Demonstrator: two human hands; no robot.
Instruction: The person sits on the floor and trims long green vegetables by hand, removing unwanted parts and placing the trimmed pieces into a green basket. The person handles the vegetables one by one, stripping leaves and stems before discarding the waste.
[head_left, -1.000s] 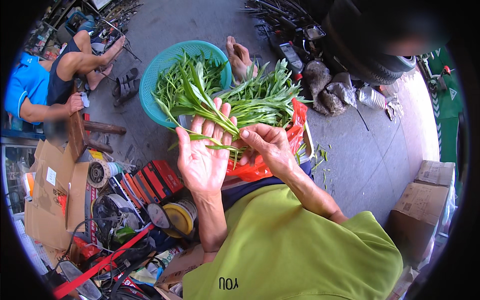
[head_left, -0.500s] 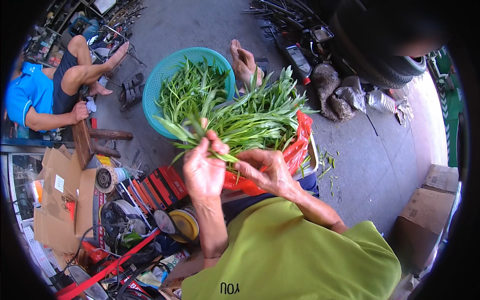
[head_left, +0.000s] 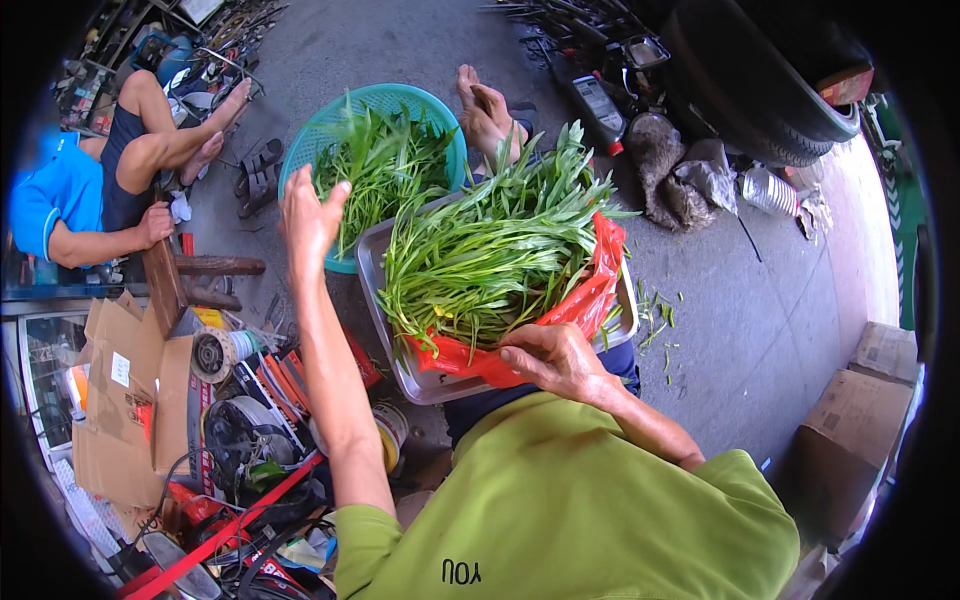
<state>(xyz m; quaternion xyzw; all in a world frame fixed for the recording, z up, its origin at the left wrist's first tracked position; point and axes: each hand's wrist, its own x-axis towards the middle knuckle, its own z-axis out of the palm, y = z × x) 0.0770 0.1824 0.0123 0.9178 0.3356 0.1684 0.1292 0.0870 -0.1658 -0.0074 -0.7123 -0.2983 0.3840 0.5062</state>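
Long-stemmed leafy greens (head_left: 490, 260), looking like water spinach, lie in a heap on a red plastic bag (head_left: 590, 290) in a metal tray (head_left: 412, 385) on my lap. A turquoise mesh basket (head_left: 310, 145) beyond it to the left holds more of the greens (head_left: 385, 165). Beside that basket's near left rim is my left hand (head_left: 308, 220), open, thumb and fingers apart, holding nothing I can see. My right hand (head_left: 562, 362) rests low over the tray's near edge by the red bag. Its fingers are curled against the thumb; anything between them is too small to make out.
Another person in a blue shirt (head_left: 60, 195) sits at the left by a wooden stool (head_left: 165, 275). Cardboard boxes (head_left: 120, 420) and tools crowd the near left. Tyres (head_left: 750, 90) stand far right. Green scraps (head_left: 655, 320) lie on the floor right of the tray.
My left hand has moved left and away from my right hand, from above the heap to the basket's side, and let go of the greens it held. My right hand has shifted slightly.
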